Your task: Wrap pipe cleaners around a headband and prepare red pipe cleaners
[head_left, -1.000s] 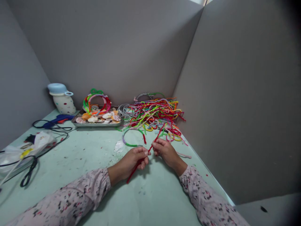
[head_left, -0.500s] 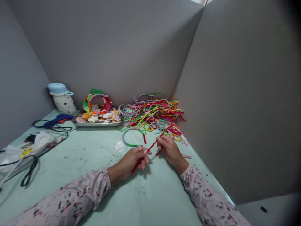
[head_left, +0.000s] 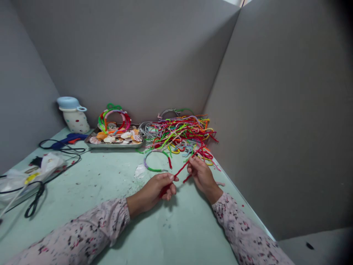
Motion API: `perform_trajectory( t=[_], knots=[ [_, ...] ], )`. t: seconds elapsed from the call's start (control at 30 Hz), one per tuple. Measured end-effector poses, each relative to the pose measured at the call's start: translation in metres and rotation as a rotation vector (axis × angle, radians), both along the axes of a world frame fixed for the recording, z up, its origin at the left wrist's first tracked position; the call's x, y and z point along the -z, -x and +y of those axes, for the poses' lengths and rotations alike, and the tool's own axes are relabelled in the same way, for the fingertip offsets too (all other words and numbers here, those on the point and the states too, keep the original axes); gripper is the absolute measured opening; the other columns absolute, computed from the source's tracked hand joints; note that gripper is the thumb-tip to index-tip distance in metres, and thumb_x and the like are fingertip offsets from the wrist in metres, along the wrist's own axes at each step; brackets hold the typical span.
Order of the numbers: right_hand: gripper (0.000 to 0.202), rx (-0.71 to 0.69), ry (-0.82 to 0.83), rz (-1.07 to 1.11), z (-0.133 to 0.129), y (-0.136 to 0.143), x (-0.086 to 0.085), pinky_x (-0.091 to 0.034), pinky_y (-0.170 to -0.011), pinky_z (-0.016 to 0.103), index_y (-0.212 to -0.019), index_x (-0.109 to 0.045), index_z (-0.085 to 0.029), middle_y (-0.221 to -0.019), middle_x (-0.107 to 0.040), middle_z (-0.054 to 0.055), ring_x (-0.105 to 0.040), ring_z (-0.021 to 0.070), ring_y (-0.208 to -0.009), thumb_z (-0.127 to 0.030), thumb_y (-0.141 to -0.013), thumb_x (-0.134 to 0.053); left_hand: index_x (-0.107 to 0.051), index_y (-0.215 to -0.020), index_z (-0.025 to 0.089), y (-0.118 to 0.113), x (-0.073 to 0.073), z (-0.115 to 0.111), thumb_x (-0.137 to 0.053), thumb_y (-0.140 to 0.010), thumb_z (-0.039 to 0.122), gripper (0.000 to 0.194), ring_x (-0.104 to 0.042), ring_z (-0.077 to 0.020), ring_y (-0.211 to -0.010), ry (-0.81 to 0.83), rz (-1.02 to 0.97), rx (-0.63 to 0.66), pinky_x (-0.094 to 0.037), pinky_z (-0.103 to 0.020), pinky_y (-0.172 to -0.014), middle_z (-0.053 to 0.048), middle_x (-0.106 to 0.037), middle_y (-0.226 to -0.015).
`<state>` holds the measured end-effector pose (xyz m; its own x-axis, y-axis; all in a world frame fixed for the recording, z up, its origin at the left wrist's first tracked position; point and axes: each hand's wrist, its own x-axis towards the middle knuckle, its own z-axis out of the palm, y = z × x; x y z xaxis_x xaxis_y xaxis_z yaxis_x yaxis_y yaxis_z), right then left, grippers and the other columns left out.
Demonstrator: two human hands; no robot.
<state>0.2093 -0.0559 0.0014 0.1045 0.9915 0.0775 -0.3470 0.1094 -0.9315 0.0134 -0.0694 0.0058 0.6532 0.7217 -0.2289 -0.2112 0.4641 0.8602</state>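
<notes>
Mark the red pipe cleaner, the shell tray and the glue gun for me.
red pipe cleaner (head_left: pixel 181 171), head view, stretch between the hands
shell tray (head_left: pixel 116 145), head view, front rim
glue gun (head_left: pixel 68 139), head view, blue body

Pale green table (head_left: pixel 104 191), speckled with small scraps, boxed in by grey partition walls.

At the back lie a metal tray (head_left: pixel 114 144) of seashells and a tangled heap of coloured pipe cleaners (head_left: pixel 180 134), with a headband (head_left: pixel 154 160) wrapped in green and purple just in front. A white dotted jug (head_left: pixel 74 116) with a blue lid stands far left, near a blue glue gun (head_left: pixel 67 140), black cords (head_left: pixel 59 158), a plastic bag (head_left: pixel 26 175) and black scissors (head_left: pixel 33 202).
</notes>
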Motion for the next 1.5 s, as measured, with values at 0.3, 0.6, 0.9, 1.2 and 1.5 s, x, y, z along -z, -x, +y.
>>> perform_trajectory(
  t=[0.3, 0.6, 0.9, 1.2, 1.5],
  knots=[
    [0.024, 0.085, -0.026, 0.062, 0.004, -0.011, -0.002, -0.038, -0.049, 0.021, -0.074, -0.056, -0.019, -0.066, -0.049, -0.004, -0.045, 0.0081, -0.055, -0.036, -0.074, -0.073, -0.057, -0.084, 0.013, -0.001, 0.003, 0.001, -0.063, -0.082, 0.036, 0.024, -0.049, -0.0043, -0.039, -0.024, 0.058, 0.030, -0.031, -0.015, -0.040, -0.001, -0.064, -0.061],
    [0.028, -0.156, 0.052, -0.028, -0.005, -0.004, -0.006, -0.039, -0.049, 0.022, -0.074, -0.058, -0.019, -0.064, -0.056, -0.002, -0.051, 0.0099, -0.053, -0.043, -0.075, -0.071, -0.065, -0.090, 0.013, 0.001, -0.003, 0.003, -0.060, -0.083, 0.048, 0.036, -0.058, -0.0108, -0.064, -0.300, 0.115, -0.083, -0.041, -0.020, -0.058, -0.006, -0.067, -0.077],
    [0.027, -0.220, 0.045, -0.230, -0.012, 0.017, 0.001, -0.035, -0.051, 0.021, -0.078, -0.059, -0.019, -0.062, -0.056, -0.003, -0.048, 0.0085, -0.052, -0.044, -0.079, -0.067, -0.064, -0.088, 0.013, -0.001, -0.001, 0.007, -0.066, -0.078, 0.028, 0.019, -0.055, -0.0084, -0.057, -0.215, 0.076, -0.052, -0.040, -0.020, -0.057, -0.004, -0.064, -0.077],
    [0.026, -0.125, 0.002, -0.488, -0.009, 0.013, -0.001, -0.040, -0.051, 0.023, -0.081, -0.060, -0.019, -0.059, -0.056, -0.002, -0.050, 0.0114, -0.053, -0.045, -0.084, -0.058, -0.062, -0.085, 0.013, -0.001, -0.001, 0.008, -0.067, -0.075, 0.027, 0.018, -0.053, -0.0052, -0.047, -0.167, 0.114, -0.151, -0.036, -0.017, -0.047, -0.002, -0.064, -0.072],
    [0.022, 0.383, -0.129, -1.317, 0.047, -0.070, -0.002, -0.045, -0.076, 0.028, -0.097, -0.068, -0.020, -0.092, -0.070, 0.004, -0.062, 0.0176, -0.083, -0.027, -0.086, -0.051, -0.061, -0.093, 0.013, 0.002, 0.002, 0.015, -0.066, -0.076, 0.030, 0.025, -0.051, -0.0045, -0.047, -0.122, 0.148, -0.298, -0.035, -0.016, -0.043, -0.001, -0.063, -0.074]
  ],
)
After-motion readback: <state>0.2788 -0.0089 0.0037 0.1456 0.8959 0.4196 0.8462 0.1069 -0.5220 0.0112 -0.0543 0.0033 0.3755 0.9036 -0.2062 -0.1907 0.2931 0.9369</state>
